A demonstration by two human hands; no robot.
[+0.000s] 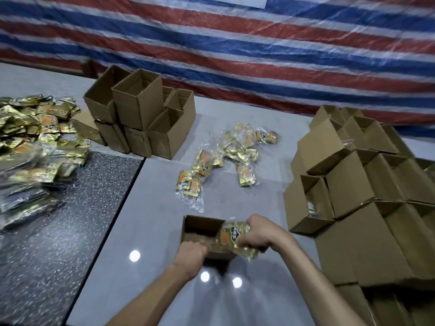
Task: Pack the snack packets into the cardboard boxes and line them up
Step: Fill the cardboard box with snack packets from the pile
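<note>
An open cardboard box [200,228] stands on the grey table near me. My left hand [190,256] grips the box's near left rim. My right hand [259,232] holds a clear bag of gold snack packets [231,236] at the box's right side, partly inside its opening. Several more bagged gold packets [226,156] lie scattered on the table beyond the box.
A big heap of gold packets [33,137] covers the left of the table. Stacked open boxes [138,114] stand at the back left. A larger pile of boxes [367,196] fills the right side. A dark speckled surface [58,220] adjoins the table on the left.
</note>
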